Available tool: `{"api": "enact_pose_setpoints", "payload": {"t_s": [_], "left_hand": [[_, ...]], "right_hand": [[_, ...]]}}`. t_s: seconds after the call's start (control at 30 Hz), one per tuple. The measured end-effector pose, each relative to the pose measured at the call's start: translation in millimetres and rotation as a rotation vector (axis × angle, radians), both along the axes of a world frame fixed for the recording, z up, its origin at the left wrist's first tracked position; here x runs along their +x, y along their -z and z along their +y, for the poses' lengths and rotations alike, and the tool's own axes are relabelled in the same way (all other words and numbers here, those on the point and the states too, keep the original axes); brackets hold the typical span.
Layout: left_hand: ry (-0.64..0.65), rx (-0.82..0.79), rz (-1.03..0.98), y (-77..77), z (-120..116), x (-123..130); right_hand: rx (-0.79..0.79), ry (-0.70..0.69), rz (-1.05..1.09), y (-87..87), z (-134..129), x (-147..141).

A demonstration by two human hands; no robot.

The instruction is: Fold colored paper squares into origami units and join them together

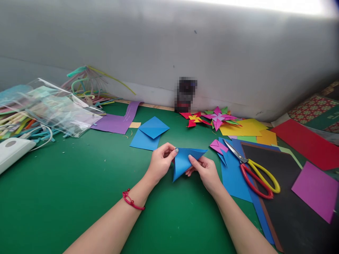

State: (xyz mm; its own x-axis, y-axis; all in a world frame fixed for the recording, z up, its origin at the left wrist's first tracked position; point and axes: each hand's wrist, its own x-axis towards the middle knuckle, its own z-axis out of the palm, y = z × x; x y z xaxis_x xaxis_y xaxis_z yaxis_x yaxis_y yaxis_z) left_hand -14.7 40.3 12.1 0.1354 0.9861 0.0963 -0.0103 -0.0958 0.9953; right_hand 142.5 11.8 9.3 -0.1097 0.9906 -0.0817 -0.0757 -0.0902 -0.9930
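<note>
A blue sheet of paper [183, 163], folded into a triangle, is held up between both hands above the green table. My left hand [162, 160] pinches its upper left corner between thumb and fingers. On the right side, my right hand [205, 169] grips it with the thumb on the front and the fingers behind, partly hidden by the paper. Just beyond the hands lie a blue paper square [154, 127] and another blue piece [144, 140] partly under it. A small folded pink piece [219, 146] sits to the right of my right hand.
Scissors [247, 162] with red and yellow handles rest on stacked blue and black paper [286, 187] at right. Folded paper stars [218, 118] and yellow sheets [242, 127] lie behind. Pipe cleaners [87, 86], a clear plastic bag [60, 109] and a white device [14, 151] occupy the left.
</note>
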Motion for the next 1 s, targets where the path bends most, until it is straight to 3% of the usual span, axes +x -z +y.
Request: {"api": "enact_pose_setpoints", "payload": {"t_s": [0.17,0.53,0.7,1.0], "left_hand": [[0.056,-0.029,-0.016,-0.5,0.2,0.2],[0.080,-0.049,-0.035,-2.3,-1.7,0.8],[0.053,-0.036,-0.022,0.5,0.6,0.4],[0.062,-0.033,-0.030,1.0,0.3,0.6]], "right_hand": [[0.003,0.062,0.018,1.9,-0.7,2.1],[-0.001,0.045,-0.039,1.3,0.4,1.4],[-0.018,0.140,0.089,3.4,0.8,3.0],[0.016,0.211,0.047,6.1,2.6,2.7]]}}
